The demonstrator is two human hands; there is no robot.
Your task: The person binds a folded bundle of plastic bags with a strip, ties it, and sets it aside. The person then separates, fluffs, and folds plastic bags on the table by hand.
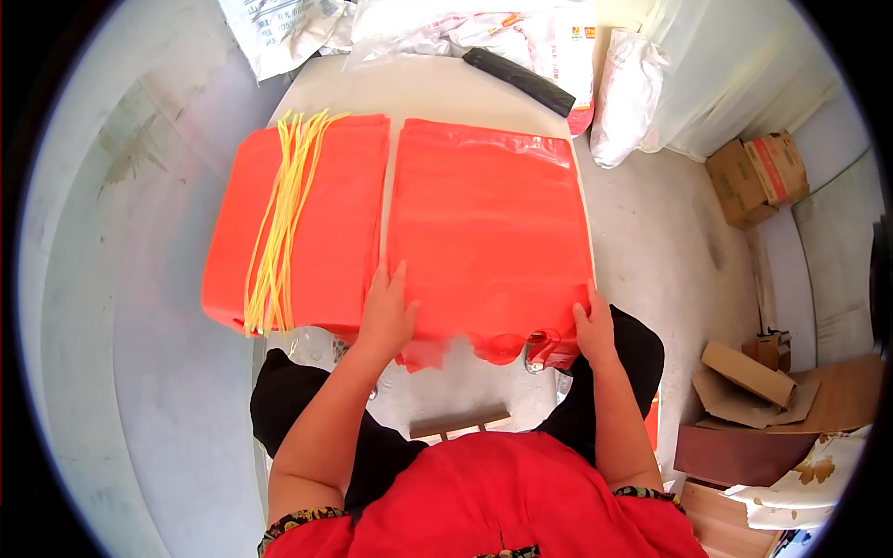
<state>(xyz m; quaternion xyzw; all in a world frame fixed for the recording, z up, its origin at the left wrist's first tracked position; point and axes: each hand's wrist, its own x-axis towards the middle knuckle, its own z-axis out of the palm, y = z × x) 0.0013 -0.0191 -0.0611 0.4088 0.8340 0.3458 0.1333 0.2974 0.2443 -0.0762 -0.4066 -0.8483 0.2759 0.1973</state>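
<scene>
Two flat stacks of red plastic bags lie side by side on the table in front of me. My left hand rests at the near left corner of the right stack, by the gap between the stacks, its fingers stretched out and thumb apart. At that stack's near right edge is my right hand, fingers extended along the side and thumb toward the bags. The stack's near edge hangs unevenly over the table's front. A bundle of thin yellow strips lies lengthwise across the left stack.
A black rolled bundle and white printed plastic packaging are at the table's far end. A white wrapped roll stands at its far right corner. Cardboard boxes and an opened carton sit on the right. My knees flank the table's front.
</scene>
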